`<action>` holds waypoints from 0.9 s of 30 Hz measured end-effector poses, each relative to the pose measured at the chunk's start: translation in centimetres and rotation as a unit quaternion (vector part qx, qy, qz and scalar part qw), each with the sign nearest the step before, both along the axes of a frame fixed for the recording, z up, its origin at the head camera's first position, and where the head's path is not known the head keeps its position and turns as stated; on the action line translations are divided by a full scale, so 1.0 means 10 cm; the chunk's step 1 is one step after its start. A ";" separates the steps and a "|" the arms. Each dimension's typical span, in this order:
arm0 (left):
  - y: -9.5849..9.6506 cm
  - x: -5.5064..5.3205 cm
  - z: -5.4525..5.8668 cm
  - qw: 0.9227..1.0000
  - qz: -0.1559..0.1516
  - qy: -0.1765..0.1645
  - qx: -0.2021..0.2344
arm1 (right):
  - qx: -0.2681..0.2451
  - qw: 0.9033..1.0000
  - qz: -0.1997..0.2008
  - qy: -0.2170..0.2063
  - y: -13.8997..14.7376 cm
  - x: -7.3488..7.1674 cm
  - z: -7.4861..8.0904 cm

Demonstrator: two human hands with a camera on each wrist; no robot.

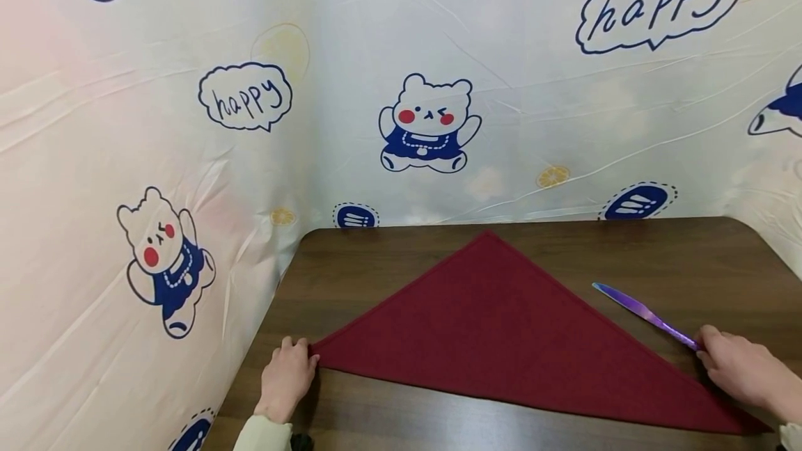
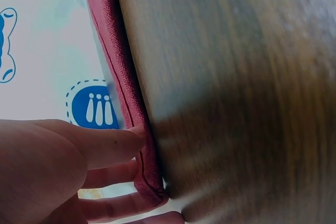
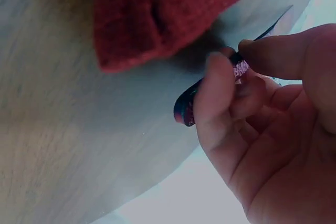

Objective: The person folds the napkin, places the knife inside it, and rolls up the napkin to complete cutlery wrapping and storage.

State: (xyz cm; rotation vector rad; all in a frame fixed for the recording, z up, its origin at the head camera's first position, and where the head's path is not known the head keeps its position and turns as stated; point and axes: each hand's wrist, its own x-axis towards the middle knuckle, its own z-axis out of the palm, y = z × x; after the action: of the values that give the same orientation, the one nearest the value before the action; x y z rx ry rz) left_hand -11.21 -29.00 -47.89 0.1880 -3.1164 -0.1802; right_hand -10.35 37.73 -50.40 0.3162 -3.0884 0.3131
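Note:
A dark red cloth napkin (image 1: 501, 339), folded into a triangle, lies on the table with its peak toward the back wall. At its left corner, my left hand (image 1: 288, 376) pinches the cloth; the left wrist view shows the thumb over the stitched edge (image 2: 122, 72) and fingers beneath. A shiny purple-blue table knife (image 1: 639, 310) points up and left, just beyond the napkin's right slope. Its handle is held in the curled fingers of my right hand (image 1: 745, 371), beside the napkin's right corner (image 3: 131, 30). Part of the handle is hidden by the fingers.
The brown wooden table (image 1: 388, 409) has rounded back corners. Pale printed sheeting (image 1: 351, 89) with bears and "happy" bubbles hangs close along its back and left sides, and more hangs at the right.

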 end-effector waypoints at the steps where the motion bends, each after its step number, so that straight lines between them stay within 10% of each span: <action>1: 0.00 0.00 0.00 1.000 -0.001 -0.001 0.000 | 0.001 1.000 0.001 0.008 -0.01 0.01 0.00; 13: -0.04 -0.01 0.00 1.000 -0.006 0.004 0.003 | -0.013 0.995 0.015 0.099 -0.16 0.03 -0.01; 27: -0.05 -0.02 0.00 1.000 0.004 -0.006 0.018 | -0.016 0.998 0.029 0.050 -0.62 0.01 0.20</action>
State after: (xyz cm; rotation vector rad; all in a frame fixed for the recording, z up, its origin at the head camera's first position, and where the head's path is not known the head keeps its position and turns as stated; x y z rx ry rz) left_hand -11.42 -29.52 -47.84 0.2018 -3.1249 -0.2361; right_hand -10.23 31.51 -48.35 0.4087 -2.9775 0.3358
